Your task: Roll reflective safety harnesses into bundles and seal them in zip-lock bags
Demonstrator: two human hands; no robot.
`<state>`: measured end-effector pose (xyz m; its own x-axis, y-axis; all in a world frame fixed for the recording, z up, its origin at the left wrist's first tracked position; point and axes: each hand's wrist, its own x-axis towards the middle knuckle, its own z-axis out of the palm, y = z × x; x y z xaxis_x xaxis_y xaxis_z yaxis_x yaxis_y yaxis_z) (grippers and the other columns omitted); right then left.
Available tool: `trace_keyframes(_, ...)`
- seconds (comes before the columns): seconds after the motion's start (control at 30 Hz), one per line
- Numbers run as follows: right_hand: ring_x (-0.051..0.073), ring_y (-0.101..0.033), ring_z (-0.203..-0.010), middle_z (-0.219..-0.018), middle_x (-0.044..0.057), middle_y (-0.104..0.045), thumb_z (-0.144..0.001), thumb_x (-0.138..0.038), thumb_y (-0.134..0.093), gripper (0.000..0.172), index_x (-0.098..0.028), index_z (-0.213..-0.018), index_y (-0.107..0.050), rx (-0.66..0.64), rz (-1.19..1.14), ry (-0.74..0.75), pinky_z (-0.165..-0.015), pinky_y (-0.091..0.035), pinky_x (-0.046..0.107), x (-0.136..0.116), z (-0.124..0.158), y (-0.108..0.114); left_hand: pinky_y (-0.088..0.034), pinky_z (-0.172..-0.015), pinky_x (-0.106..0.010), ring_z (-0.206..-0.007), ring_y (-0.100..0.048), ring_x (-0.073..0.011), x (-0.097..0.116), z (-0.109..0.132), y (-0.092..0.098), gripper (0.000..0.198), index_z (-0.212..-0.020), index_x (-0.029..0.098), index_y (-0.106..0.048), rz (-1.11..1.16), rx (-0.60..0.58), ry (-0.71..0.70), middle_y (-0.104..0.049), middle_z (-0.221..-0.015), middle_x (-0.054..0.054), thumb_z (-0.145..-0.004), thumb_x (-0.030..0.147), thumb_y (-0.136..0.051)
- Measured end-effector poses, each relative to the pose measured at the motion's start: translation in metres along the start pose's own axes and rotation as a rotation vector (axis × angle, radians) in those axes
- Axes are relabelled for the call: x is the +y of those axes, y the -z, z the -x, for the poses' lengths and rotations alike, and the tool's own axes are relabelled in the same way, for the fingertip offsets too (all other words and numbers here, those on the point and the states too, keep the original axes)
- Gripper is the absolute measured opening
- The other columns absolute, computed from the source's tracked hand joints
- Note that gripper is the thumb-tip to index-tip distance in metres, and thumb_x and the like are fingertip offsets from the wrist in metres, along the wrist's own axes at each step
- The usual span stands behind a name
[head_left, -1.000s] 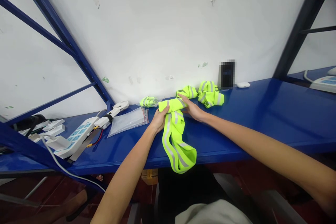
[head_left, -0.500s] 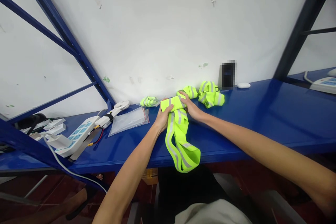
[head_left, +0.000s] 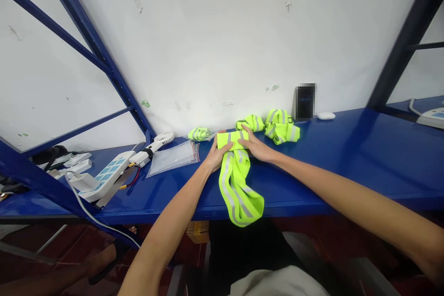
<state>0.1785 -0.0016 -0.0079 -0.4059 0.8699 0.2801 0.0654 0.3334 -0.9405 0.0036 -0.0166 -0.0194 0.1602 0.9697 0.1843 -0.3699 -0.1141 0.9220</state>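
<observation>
A neon-yellow reflective strap (head_left: 229, 189) with grey stripes is held in both hands. Its upper part is folded into a flat bundle, while a long loop hangs below it over the table's front edge. My left hand (head_left: 215, 153) grips the bundle's left end, thumb on top. On the right end, my right hand (head_left: 255, 147) is closed with its thumb across the front. Fingers behind the bundle are hidden. Just beyond my hands lie another yellow strap bundle (head_left: 254, 122), a looser heap of yellow strap (head_left: 281, 129) with a dark buckle, and a folded yellow bundle in clear plastic (head_left: 200, 133).
Clear zip bags (head_left: 172, 158) lie left of my hands on the blue table (head_left: 350, 152). Farther left are a small white fan (head_left: 163, 138) and a white power strip (head_left: 113, 172). A blurred dark device (head_left: 305, 101) leans on the wall beside a white case (head_left: 326, 115).
The strap's folded part looks shorter and more compact, with my hands closer together around it. The whole view has shifted slightly.
</observation>
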Motion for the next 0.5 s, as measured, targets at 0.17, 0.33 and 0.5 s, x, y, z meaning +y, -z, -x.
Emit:
trace_keyframes(0.17, 0.025, -0.067, -0.093, -0.129, 0.011, -0.058, -0.074, -0.027, -0.072, 0.096, -0.026, -0.151, -0.013, -0.02, -0.274, -0.162, -0.068, -0.061, 0.038, 0.006, -0.003, 0.001, -0.052, -0.086, -0.042, -0.087, -0.067, -0.0224, 0.005, -0.006, 0.013, 0.091, -0.139, 0.03, -0.04, -0.104, -0.035, -0.007, -0.069, -0.1, -0.003, -0.06, 0.021, -0.084)
trace_keyframes(0.33, 0.024, -0.068, -0.085, -0.111, 0.01, -0.068, -0.063, -0.02, -0.081, 0.07, -0.02, -0.126, -0.051, 0.067, -0.394, -0.122, -0.065, -0.061, 0.037, 0.01, -0.006, -0.005, -0.052, -0.085, -0.045, -0.086, -0.068, -0.0275, 0.0, -0.014, 0.018, 0.06, -0.106, 0.015, -0.062, -0.132, 0.034, -0.002, -0.072, -0.093, -0.009, -0.052, 0.023, -0.087)
trace_keyframes(0.5, 0.023, -0.068, -0.092, -0.107, 0.008, -0.07, -0.064, -0.017, -0.081, 0.043, -0.018, -0.103, -0.063, 0.026, -0.51, -0.129, -0.082, -0.057, 0.037, 0.004, -0.003, -0.013, -0.052, -0.087, -0.047, -0.093, -0.067, -0.03, 0.002, -0.011, 0.019, 0.051, -0.096, 0.015, -0.064, -0.051, 0.036, -0.032, -0.072, -0.089, -0.008, -0.051, 0.022, -0.087)
